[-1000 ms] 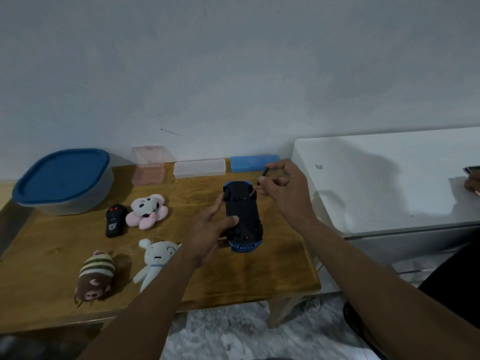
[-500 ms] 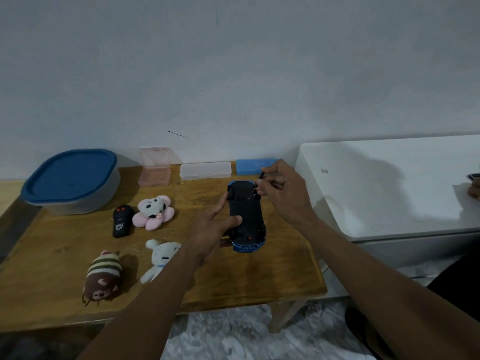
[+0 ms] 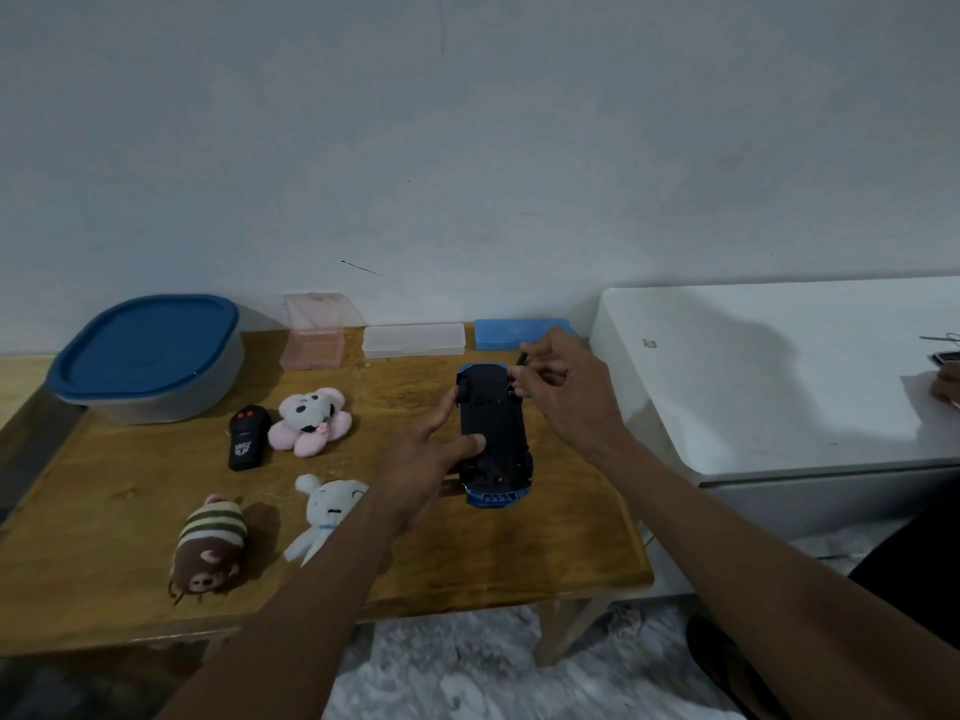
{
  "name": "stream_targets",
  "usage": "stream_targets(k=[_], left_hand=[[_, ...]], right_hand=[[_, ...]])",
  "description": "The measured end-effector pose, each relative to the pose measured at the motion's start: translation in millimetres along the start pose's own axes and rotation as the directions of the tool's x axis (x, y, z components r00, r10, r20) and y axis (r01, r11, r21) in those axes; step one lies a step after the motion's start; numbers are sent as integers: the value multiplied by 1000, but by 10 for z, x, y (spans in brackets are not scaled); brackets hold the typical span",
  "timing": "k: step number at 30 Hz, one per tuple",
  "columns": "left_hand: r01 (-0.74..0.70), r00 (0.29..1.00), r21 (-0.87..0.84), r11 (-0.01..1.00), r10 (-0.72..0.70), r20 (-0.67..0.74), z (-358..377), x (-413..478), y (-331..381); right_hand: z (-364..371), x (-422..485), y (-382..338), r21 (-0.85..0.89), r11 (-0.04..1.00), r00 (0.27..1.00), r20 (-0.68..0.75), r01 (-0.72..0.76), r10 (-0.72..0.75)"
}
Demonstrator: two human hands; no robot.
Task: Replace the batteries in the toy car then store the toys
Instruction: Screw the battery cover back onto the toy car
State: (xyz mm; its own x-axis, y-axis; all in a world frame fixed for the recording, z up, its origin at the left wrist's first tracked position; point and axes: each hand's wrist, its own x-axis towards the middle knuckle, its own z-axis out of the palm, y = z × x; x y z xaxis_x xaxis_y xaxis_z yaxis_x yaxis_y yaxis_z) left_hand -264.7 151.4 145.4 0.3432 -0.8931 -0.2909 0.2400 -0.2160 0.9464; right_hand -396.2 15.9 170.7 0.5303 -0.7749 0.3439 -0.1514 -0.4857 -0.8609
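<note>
Pretty plain room tbh. The wall (image 3: 467, 122) is bare, painted pale grey-blue, with one short dark scratch (image 3: 361, 268) on it. Pushed up against it is a wooden table (image 3: 104, 485) with a warm honey finish, one light wooden leg (image 3: 566, 631) showing under the near right corner. Just beside it on the right sits a white unit (image 3: 779, 397) with a smooth top and a grey front. The floor (image 3: 467, 672) is grey-white marbled. The light is dim and cool, with soft shadows across the white top.
</note>
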Motion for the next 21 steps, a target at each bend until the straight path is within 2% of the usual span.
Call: stream_targets(k=[6, 10, 17, 21], left_hand=[[-3, 1000, 12, 1000, 3, 1, 36, -33, -27], [19, 1000, 9, 1000, -19, -6, 35, -33, -67], [36, 999, -15, 999, -36, -23, 15, -18, -115], [32, 999, -25, 999, -33, -19, 30, -29, -101]], right_hand=[[-4, -36, -56, -169, 978, 991, 68, 123, -112], [-22, -4, -75, -317, 920, 973, 72, 231, -219], [-36, 42, -123, -332, 925, 983, 31, 182, -182], [-1, 9, -98, -269, 949, 986, 3, 162, -168]])
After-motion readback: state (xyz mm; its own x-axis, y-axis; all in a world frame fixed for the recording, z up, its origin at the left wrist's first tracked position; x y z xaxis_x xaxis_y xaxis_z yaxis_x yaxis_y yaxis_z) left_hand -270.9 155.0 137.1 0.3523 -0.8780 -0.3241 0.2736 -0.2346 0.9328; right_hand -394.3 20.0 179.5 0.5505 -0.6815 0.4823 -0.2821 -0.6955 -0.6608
